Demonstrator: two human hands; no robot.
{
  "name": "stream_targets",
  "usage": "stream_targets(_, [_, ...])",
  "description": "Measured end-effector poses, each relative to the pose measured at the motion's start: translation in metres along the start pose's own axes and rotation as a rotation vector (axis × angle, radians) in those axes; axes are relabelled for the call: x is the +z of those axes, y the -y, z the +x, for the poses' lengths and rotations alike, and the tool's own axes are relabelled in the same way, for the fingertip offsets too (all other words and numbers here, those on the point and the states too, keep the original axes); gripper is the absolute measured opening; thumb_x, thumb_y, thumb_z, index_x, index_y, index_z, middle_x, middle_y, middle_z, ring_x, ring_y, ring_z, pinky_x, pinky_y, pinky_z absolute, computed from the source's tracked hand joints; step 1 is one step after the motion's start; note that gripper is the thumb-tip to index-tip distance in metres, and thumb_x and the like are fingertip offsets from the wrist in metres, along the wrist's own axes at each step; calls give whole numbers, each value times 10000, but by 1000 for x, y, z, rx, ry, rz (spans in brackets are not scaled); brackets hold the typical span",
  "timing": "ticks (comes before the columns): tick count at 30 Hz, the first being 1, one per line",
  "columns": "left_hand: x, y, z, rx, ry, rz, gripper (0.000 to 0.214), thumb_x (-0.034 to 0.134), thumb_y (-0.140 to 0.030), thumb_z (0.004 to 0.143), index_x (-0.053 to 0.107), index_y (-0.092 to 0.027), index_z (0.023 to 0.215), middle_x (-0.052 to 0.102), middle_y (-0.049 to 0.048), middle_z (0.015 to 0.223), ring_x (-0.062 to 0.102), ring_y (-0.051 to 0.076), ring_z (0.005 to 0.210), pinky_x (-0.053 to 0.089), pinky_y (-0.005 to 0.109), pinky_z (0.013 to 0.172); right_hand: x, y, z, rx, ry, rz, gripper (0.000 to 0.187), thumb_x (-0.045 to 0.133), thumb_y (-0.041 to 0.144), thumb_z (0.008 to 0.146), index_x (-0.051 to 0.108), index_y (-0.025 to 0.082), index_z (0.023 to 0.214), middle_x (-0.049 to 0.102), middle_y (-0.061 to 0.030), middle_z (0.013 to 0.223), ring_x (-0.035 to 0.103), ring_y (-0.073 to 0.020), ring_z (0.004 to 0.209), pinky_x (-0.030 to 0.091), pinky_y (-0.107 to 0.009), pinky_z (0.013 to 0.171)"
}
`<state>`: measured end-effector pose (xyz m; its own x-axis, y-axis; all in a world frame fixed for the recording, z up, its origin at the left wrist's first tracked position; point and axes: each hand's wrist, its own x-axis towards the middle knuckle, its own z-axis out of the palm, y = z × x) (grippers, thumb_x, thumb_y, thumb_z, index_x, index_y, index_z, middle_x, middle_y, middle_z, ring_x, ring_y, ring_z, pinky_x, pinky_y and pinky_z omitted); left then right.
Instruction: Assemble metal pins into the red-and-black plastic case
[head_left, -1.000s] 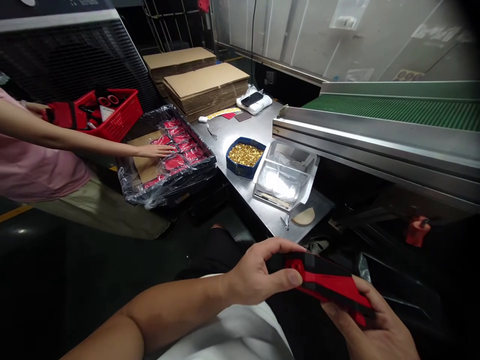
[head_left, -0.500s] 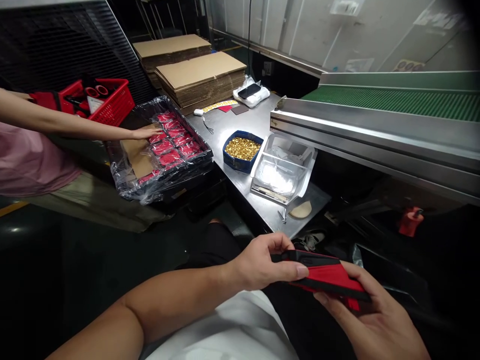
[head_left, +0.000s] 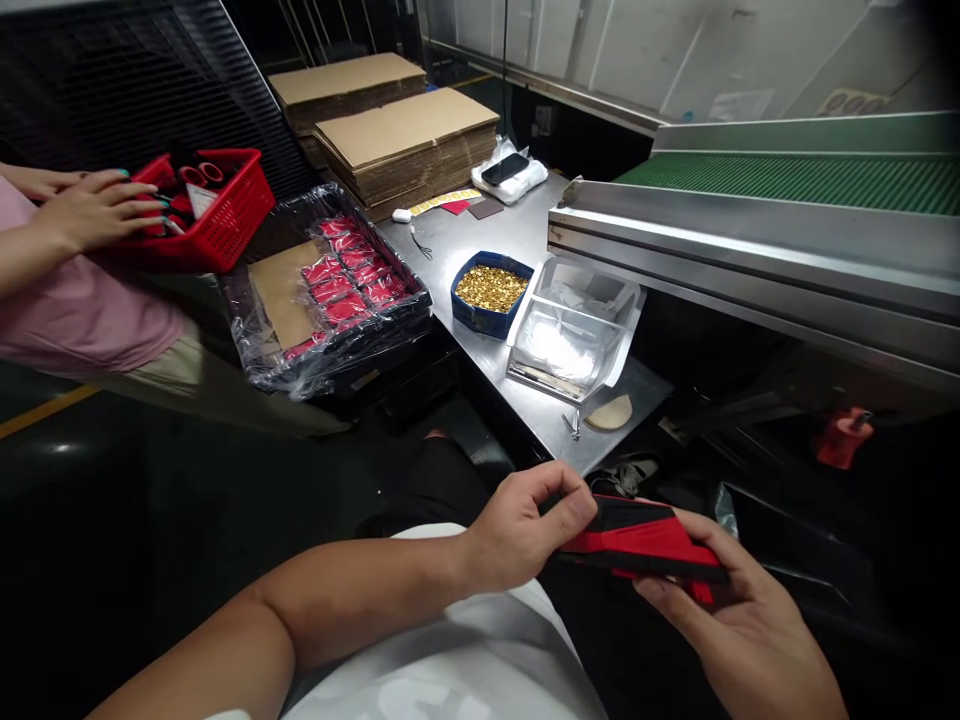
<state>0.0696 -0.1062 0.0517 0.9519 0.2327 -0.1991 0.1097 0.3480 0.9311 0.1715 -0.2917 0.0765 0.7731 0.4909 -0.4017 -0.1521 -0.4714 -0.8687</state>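
My right hand (head_left: 750,610) grips the right end of a red-and-black item (head_left: 645,540), thumb beneath and fingers behind. Its exact kind is not clear; it has slanted red and black panels and looks tilted. At the item's left end, my left hand (head_left: 529,525) has thumb and forefinger pinched together on the upper edge. Those fingertips hide that corner. Both hands are over my lap, in front of the metal table (head_left: 551,435).
On the table are a blue tub of gold-coloured bits (head_left: 491,290), a clear divided box (head_left: 574,330) and cardboard stacks (head_left: 409,135). A conveyor (head_left: 787,180) runs right. Left, a co-worker's hand (head_left: 97,210) is at a red basket (head_left: 244,215), beside a plastic-lined crate (head_left: 352,340).
My left thumb has come off the item's front face to pinch at its upper left edge. The co-worker's hand has moved from the crate's red packets back to the red basket.
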Motion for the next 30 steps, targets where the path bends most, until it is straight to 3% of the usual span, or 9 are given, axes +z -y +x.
stream_targets(3, [0,-3,-4,-2,-2,39,418,650,-561,874,573,-154,925,558,26,797,473,109,690,388,260,643,0,-8,3,-4,13,85,564,866,447,606,652,263,1095,796,-83,1009,766,-228,828,633,-192,700])
stream_targets(12, [-6,-10,-7,113,96,126,330,694,-441,839,609,-141,948,582,48,815,495,140,724,431,311,724,-2,-24,4,-54,12,68,670,813,521,642,640,250,1230,752,-138,1166,744,-306,1005,636,-226,714])
stream_targets(15, [-6,-5,-5,118,45,151,338,739,-440,806,605,-147,907,579,30,786,493,130,707,423,295,706,2,-21,2,-64,-19,38,669,819,501,643,637,264,1242,751,-120,1182,746,-290,1006,631,-227,770])
stream_targets(19, [-4,5,-4,89,-57,103,412,787,-507,766,585,-156,840,555,-2,741,459,106,674,383,263,656,8,-13,-1,-95,-76,-18,640,837,492,625,667,279,1205,769,-81,1129,761,-238,936,608,-168,773])
stream_targets(22, [-7,13,-4,163,-44,72,557,765,-649,728,619,-153,938,594,27,837,508,135,747,413,279,702,10,-10,-2,-100,-112,13,645,866,472,596,682,272,1182,765,-81,1135,757,-237,943,616,-172,768])
stream_targets(24, [-10,18,-3,254,-25,77,715,838,-652,627,622,-164,1104,626,70,1007,570,187,885,459,306,808,12,-14,-2,-83,-114,166,670,866,492,600,670,268,1200,756,-90,1158,749,-242,970,626,-198,778])
stream_targets(26, [-11,21,-2,342,-17,103,871,940,-533,532,579,-190,1246,625,98,1148,601,234,1013,479,338,922,16,-24,-2,-66,-102,446,652,806,548,670,639,280,1240,755,-88,1156,744,-238,983,640,-243,790])
stream_targets(28, [-10,22,-2,421,-30,155,845,967,-383,548,573,-201,1274,638,112,1201,621,253,1077,483,356,983,24,-36,-2,-47,-104,689,540,691,564,788,625,292,1250,759,-82,1144,741,-222,993,645,-286,815])
stream_targets(30, [-6,20,-1,456,-57,187,699,932,-298,619,610,-188,1230,678,116,1167,653,247,1056,505,347,966,34,-48,-2,-10,-127,777,419,583,531,876,640,291,1215,753,-82,1164,726,-223,1048,638,-334,870])
